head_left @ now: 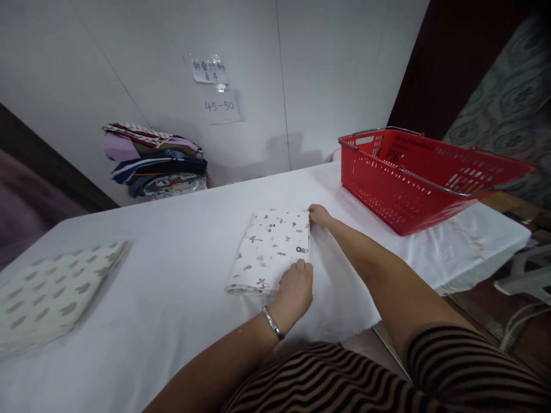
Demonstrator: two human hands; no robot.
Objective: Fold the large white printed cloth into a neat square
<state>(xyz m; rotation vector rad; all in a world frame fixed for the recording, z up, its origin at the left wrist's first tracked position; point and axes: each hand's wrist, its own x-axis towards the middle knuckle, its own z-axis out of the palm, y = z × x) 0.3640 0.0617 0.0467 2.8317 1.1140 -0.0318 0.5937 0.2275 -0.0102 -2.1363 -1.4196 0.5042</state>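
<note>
Left hand (295,289) curled on near right corner of folded patterned cloth (269,249); right hand (319,215) pinched far right corner. Cloth lay flat mid-worktop (181,287), long axis near-to-far, spreading left from both hands. Red basket (413,178) far right, well apart.

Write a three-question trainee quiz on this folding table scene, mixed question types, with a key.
1. True or false: the left hand and the right hand both touch the folded printed cloth.
2. Multiple choice: the red basket stands A) on the person's left, B) on the person's right, C) on the stack of folded fabrics.
3. Fill in: the second folded cloth, with a leaf-like print, lies at the table's far ____ edge.

Key: 1 true; 2 B; 3 left.
</note>
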